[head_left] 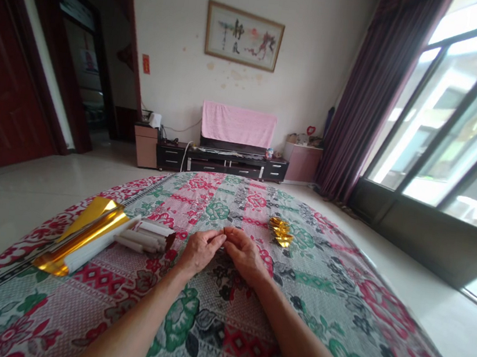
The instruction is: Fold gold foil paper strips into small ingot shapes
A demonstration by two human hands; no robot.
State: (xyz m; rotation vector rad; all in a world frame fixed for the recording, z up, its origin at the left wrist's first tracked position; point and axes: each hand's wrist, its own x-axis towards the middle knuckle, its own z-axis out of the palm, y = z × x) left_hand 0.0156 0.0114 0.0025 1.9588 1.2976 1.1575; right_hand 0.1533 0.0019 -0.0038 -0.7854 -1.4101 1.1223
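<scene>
My left hand (201,249) and my right hand (245,253) meet over the middle of the cloth-covered table, thumbs and fingertips pinched together. Whatever lies between the fingertips is too small or too hidden to make out. Beyond my right hand, to its right, sit several folded gold foil pieces (280,231) in a short row. Left of my left hand are rolled sheets of shiny gold foil paper (89,236) with white backing. Beside them, nearer the hand, lie several whitish paper rolls (145,237).
A patterned floral cloth (185,318) covers the rounded table. Past its far edge stand a low black cabinet (223,163) and a pink cloth (237,124) draped over something. Purple curtains (358,100) and a large window are on the right, a dark red door (11,66) on the left.
</scene>
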